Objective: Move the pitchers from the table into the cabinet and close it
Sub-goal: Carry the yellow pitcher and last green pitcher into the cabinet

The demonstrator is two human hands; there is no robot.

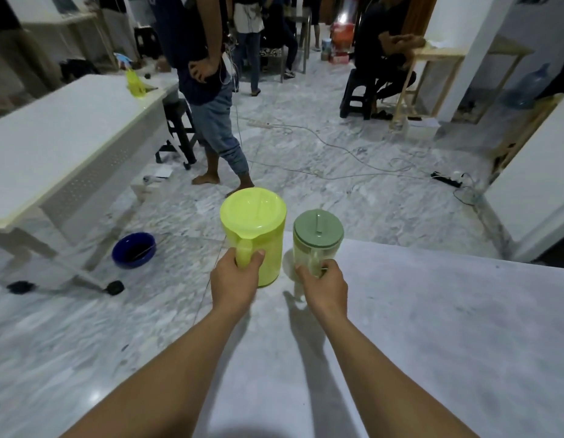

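Observation:
A lime-yellow pitcher with a matching lid stands at the far left corner of the white table in front of me. My left hand is closed around its handle. Right beside it stands a smaller clear pitcher with a sage-green lid. My right hand grips that one's handle. Both pitchers look upright with their bases on or just above the tabletop. A third yellow pitcher sits on the far end of another white table at the left. No cabinet is in view.
A blue bowl lies on the marble floor under the left table. A barefoot person stands just beyond the pitchers. Cables and power strips cross the floor. A seated person, stools and wooden frames fill the back right.

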